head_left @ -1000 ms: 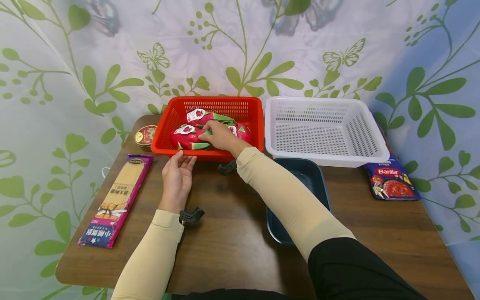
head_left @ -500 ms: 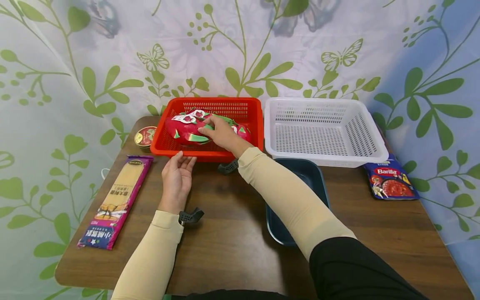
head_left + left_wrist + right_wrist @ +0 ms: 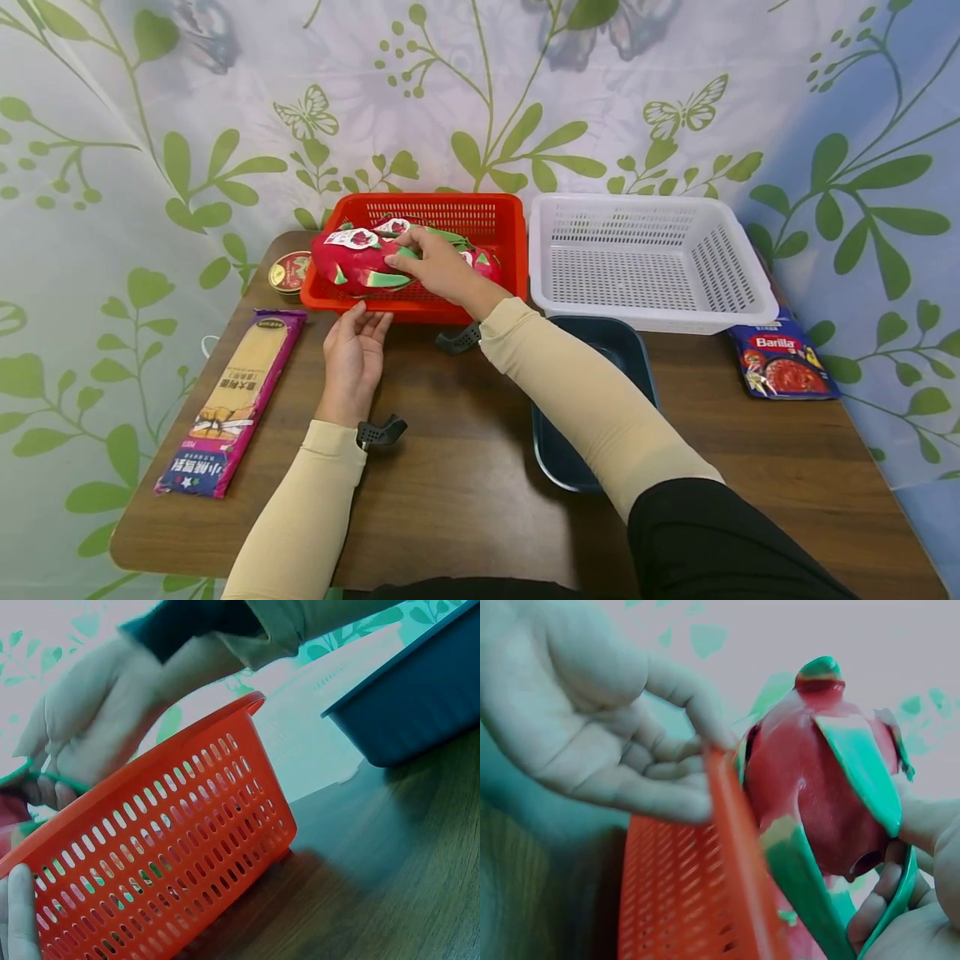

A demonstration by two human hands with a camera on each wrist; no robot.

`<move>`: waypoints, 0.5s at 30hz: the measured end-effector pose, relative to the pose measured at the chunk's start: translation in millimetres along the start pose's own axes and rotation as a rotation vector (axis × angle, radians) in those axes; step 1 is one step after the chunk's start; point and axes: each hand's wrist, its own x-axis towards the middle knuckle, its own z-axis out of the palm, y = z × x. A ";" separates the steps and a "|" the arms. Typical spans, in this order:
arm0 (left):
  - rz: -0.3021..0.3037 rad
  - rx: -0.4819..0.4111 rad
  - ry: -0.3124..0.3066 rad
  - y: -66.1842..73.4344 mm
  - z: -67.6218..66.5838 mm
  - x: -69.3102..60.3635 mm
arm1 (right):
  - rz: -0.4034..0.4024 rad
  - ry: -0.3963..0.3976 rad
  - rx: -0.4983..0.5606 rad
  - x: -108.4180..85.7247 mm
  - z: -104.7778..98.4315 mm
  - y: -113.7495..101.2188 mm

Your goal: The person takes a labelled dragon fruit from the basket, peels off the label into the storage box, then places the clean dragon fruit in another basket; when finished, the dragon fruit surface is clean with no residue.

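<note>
My right hand [image 3: 442, 267] pinches the green-scaled end of a red dragon fruit [image 3: 352, 260], which is raised and tilted at the left side of the red basket [image 3: 517, 250]. In the right wrist view the dragon fruit [image 3: 810, 772] stands above the basket rim, its green scales caught between my fingers. Other dragon fruits with white labels, one of them a dragon fruit [image 3: 487, 265] on the right, lie inside. Palm up, my left hand [image 3: 354, 358] touches the basket's front rim with loosely bent fingers. In the left wrist view its fingertips [image 3: 24, 911] rest against the perforated wall.
To the right stand a white basket [image 3: 622, 312] and, nearer, a dark blue tray [image 3: 551, 462] partly under my right arm. A Barilla pouch [image 3: 783, 358] lies at the right. On the left are a round tin [image 3: 288, 273] and a pack of noodles [image 3: 236, 392].
My right hand has lifted the front dragon fruit from the basket floor and drawn it leftward to the basket's left rim. The left hand has stayed at the front rim.
</note>
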 end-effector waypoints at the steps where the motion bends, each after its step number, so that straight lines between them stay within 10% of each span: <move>1: 0.002 0.001 -0.002 -0.6 0.4 0.0 | -0.006 0.002 0.002 -2.5 -2.2 -2.8; 15: 0.000 -0.003 0.015 -1.0 -1.2 -0.4 | -0.047 0.013 -0.027 -50.2 -41.0 -13.4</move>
